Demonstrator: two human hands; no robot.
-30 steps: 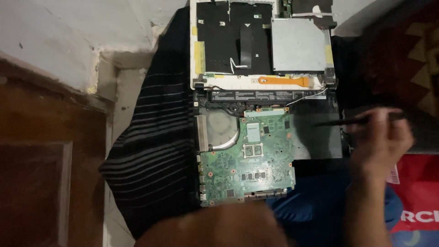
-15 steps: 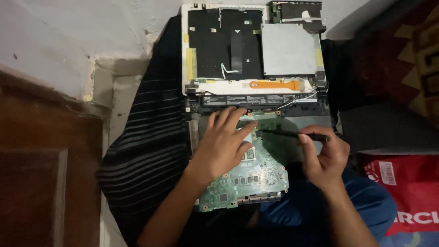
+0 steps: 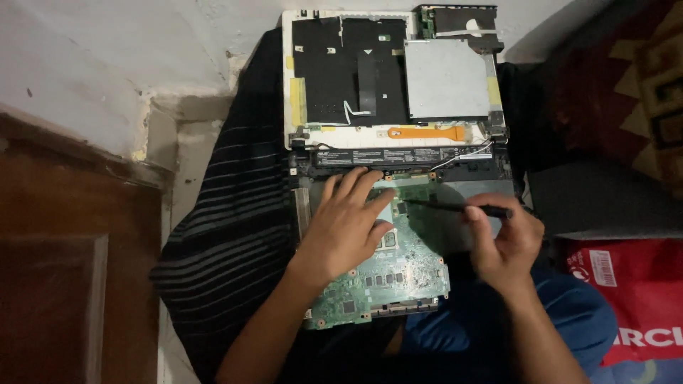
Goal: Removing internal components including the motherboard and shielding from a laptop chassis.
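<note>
This looks like a room in a home, not a workshop: the opened laptop (image 3: pixel 395 135) lies on a dark striped cloth (image 3: pixel 228 235) spread over the floor, against a chipped white wall (image 3: pixel 107 64), with a brown wooden door (image 3: pixel 64 284) and a patterned rug (image 3: pixel 640 85) alongside.

left hand (image 3: pixel 345 227) covering motherboard (image 3: pixel 398 277), wall (image 3: pixel 107 64) close left
</note>
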